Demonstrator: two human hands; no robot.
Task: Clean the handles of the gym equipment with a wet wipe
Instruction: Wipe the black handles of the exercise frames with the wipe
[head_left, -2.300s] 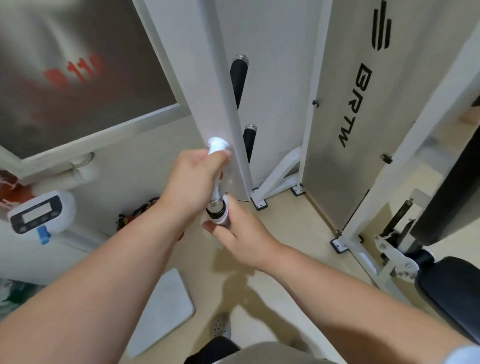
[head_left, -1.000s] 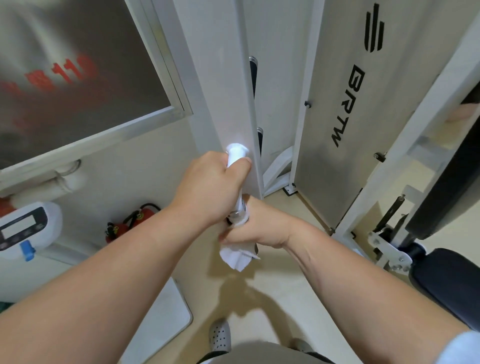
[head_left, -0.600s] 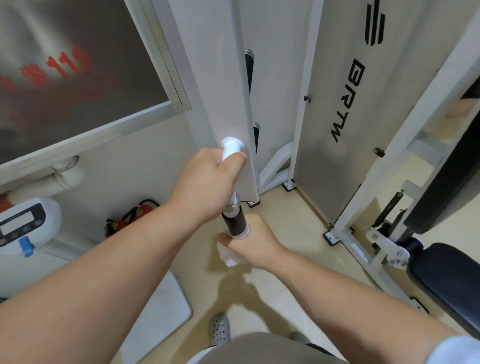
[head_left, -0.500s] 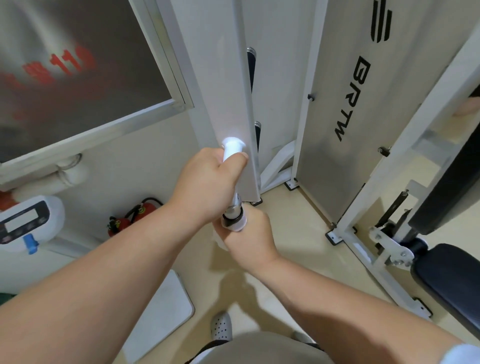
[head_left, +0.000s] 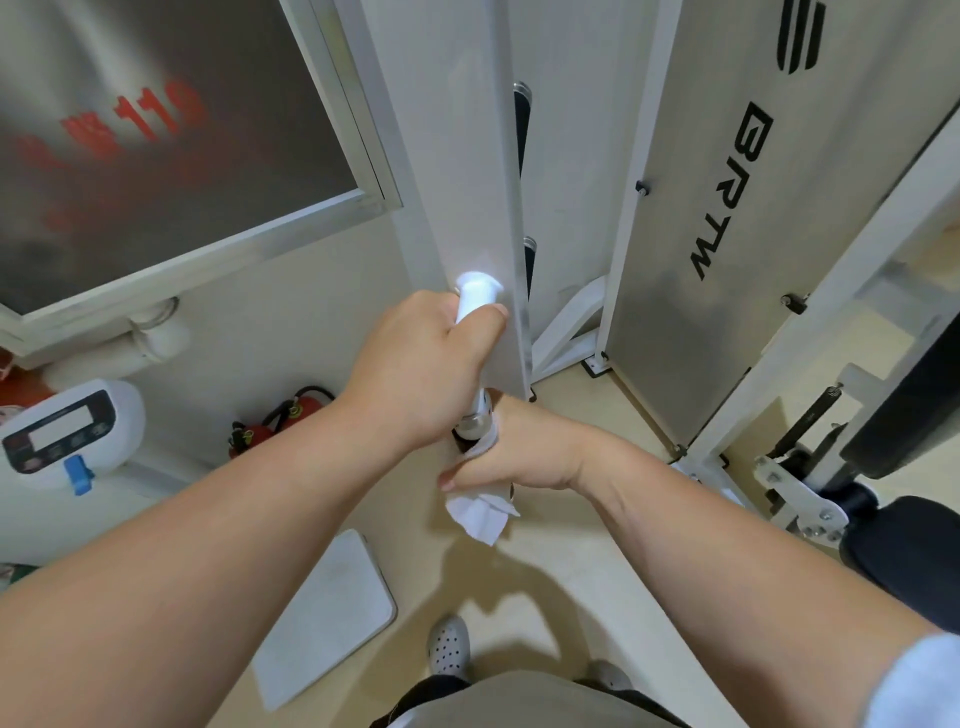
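Observation:
A bar handle juts from the white upright post (head_left: 467, 197) of the gym machine. My left hand (head_left: 426, 374) grips its white upper section (head_left: 475, 296), just below the flared end. My right hand (head_left: 511, 452) is wrapped round the black lower grip with a white wet wipe (head_left: 478, 512) between palm and grip; a loose corner of the wipe hangs below my fist. A chrome collar (head_left: 475, 423) shows between my two hands. Most of the black grip is hidden by my right hand.
Two more black handles (head_left: 521, 130) stand behind the post. A grey BRTW panel (head_left: 727, 208) rises to the right, a black padded seat (head_left: 904, 540) at far right. On the floor lie a white scale (head_left: 332, 613), a red extinguisher (head_left: 280, 421) and a white device (head_left: 57, 447).
My right hand has turned round the black grip and slid along it, and the wipe's corner now hangs out below my fist. My left hand has kept its hold.

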